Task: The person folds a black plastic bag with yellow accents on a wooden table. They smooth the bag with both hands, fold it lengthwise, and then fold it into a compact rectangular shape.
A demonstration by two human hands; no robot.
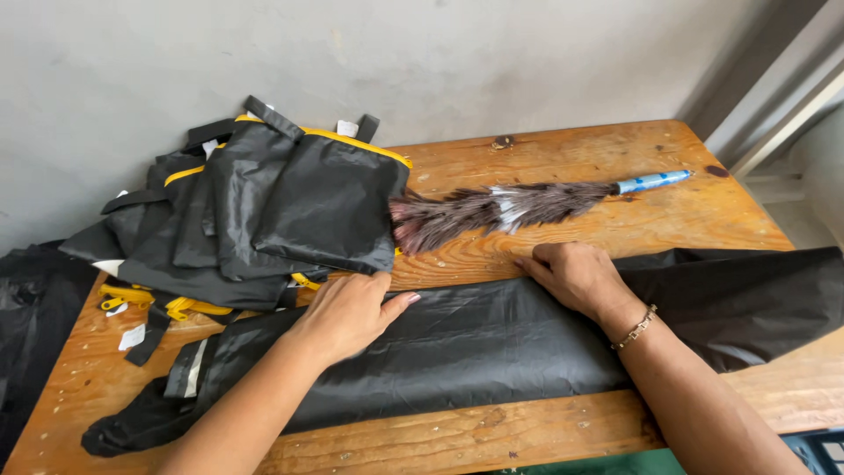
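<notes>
A long strip of black fabric (457, 343) lies across the wooden table (563, 149). My left hand (347, 312) rests flat on its upper edge near the middle left, fingers together and pointing right. My right hand (571, 274), with a bracelet at the wrist, presses the fabric's upper edge further right, fingers pointing left. Neither hand grips anything. Just beyond my hands lies a feather duster (510, 209) with brown and grey feathers and a blue handle.
A pile of black bags with yellow trim (264, 202) is stacked at the table's back left, yellow buckles and straps (167, 303) under it. More black fabric (31, 308) hangs off the left side. A grey wall stands behind.
</notes>
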